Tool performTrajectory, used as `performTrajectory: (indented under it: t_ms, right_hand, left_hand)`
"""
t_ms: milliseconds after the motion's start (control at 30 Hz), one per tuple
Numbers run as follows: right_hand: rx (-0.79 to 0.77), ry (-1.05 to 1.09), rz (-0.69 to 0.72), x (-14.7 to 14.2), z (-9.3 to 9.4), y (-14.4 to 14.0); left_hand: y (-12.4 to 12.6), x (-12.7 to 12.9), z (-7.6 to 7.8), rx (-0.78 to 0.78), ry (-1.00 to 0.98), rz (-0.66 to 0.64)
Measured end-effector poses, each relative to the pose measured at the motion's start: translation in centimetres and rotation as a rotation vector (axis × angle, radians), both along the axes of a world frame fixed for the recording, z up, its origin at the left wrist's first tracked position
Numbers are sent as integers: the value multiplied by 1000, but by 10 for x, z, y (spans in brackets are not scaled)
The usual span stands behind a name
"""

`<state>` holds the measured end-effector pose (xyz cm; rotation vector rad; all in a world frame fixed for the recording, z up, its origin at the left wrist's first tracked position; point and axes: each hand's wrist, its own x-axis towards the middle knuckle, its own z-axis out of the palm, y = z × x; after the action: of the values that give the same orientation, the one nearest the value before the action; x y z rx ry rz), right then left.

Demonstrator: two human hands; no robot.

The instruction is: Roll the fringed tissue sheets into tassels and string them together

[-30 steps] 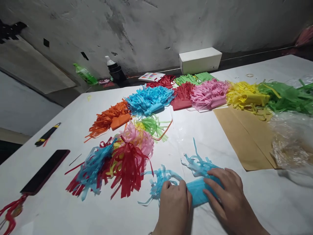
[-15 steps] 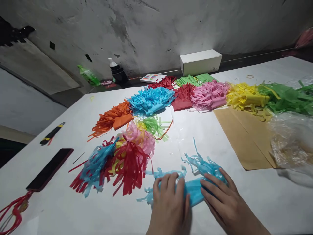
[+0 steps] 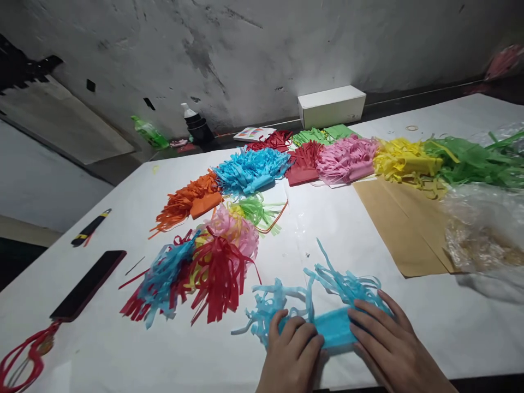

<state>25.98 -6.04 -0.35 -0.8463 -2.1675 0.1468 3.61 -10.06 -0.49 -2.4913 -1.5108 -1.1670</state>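
Observation:
A light blue piece of fringed tissue paper (image 3: 333,329) lies on the white table (image 3: 123,349) near its front edge, its cut strips fanning out at both ends. My left hand (image 3: 291,355) presses on its left part with curled fingers. My right hand (image 3: 388,346) lies flat on its right part, fingers spread over the roll. Both hands hold the rolled middle down against the table.
A heap of mixed tassels (image 3: 196,267) lies left of my hands. Stacks of fringed paper run along the back: orange (image 3: 188,199), blue (image 3: 249,169), red (image 3: 303,161), pink (image 3: 346,158), yellow (image 3: 405,158), green (image 3: 470,158). Brown paper (image 3: 405,229), a plastic bag (image 3: 487,229), a phone (image 3: 88,285), a cutter (image 3: 90,227) and a white box (image 3: 331,105) lie around.
Both hands have slid toward me along the blue paper, and the roll has moved closer to the table's front edge. The blue strips now spread out more behind my fingers.

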Motion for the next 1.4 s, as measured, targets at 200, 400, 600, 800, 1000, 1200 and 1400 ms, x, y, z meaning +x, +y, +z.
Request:
performTrajectory:
  t_ms: [200, 400, 600, 800, 1000, 1200, 1400]
  right_hand:
    - [-117, -63, -222, -14, 6, 7]
    - [-136, -195, -355, -23, 10, 14]
    - [9, -74, -35, -19, 2, 9]
    - [-62, -40, 26, -23, 4, 8]
    - [-24, -145, 79, -30, 6, 2]
    - [-84, -38, 11, 0, -4, -4]
    - [-115, 11, -229, -2, -2, -4]
  left_hand:
    - [2, 3, 17, -240, 25, 157]
    - [12, 8, 25, -308, 123, 319]
    - [13, 9, 23, -262, 35, 286]
    - [12, 6, 19, -37, 26, 45]
    - [11, 3, 22, -110, 79, -20]
    - [10, -5, 18, -138, 99, -46]
    - [3, 4, 7, -195, 11, 95]
